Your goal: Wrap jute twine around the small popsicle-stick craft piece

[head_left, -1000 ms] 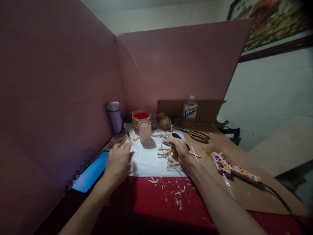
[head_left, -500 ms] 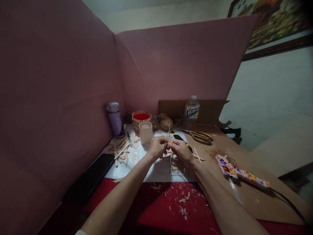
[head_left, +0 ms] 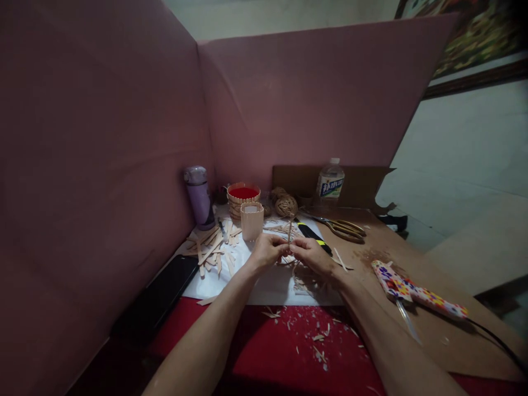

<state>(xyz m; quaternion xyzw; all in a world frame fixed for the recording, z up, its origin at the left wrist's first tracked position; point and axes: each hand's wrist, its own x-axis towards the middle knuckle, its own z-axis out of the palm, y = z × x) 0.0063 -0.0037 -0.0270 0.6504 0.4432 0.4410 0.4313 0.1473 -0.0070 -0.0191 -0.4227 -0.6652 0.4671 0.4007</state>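
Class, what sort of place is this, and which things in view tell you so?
Probably a small craft corner, perhaps at home: a floral-patterned glue gun lies on cardboard, flat wooden sticks are scattered on a white sheet, and a ball of twine sits behind.

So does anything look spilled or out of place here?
Yes: pale scraps litter the red cloth, off the white sheet, and a brown stain marks the cardboard beside the flowered glue gun, its cause unclear.
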